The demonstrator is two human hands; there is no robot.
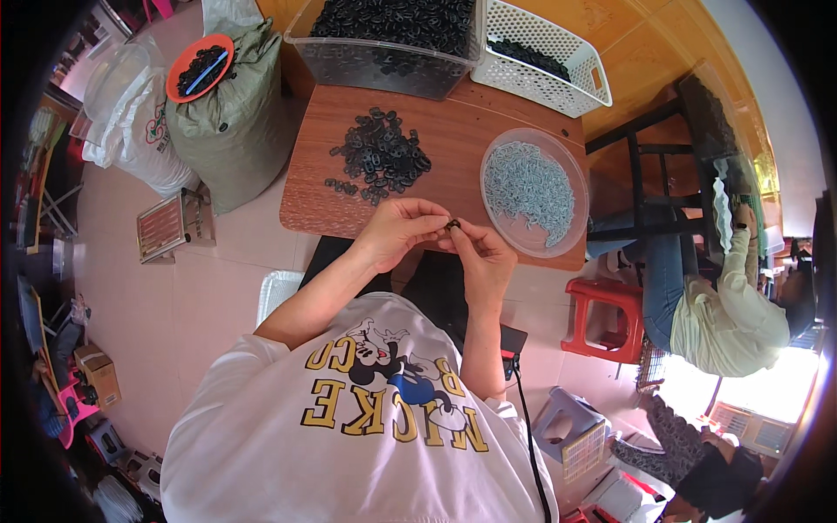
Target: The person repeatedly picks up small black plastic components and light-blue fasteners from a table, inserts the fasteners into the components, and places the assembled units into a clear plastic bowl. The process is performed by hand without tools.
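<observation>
My left hand (pixel 399 230) and my right hand (pixel 485 263) meet over the front edge of the brown table (pixel 305 187). Their fingertips pinch a small dark piece (pixel 452 224) between them; most of it is covered by the fingers. Just beyond my left hand lies a loose pile of small black plastic parts (pixel 384 157), some with holes through them. To the right of my right hand stands a round clear tub (pixel 499 228), holding many small silvery pieces (pixel 529 187) that look like screws.
Along the table's back stand a clear plastic box (pixel 384 65) and a white perforated basket (pixel 536 94), both with black parts. At left, an orange bowl (pixel 177 74) tops a green sack (pixel 235 166). A red stool (pixel 602 322) and a seated person (pixel 724 322) are at right.
</observation>
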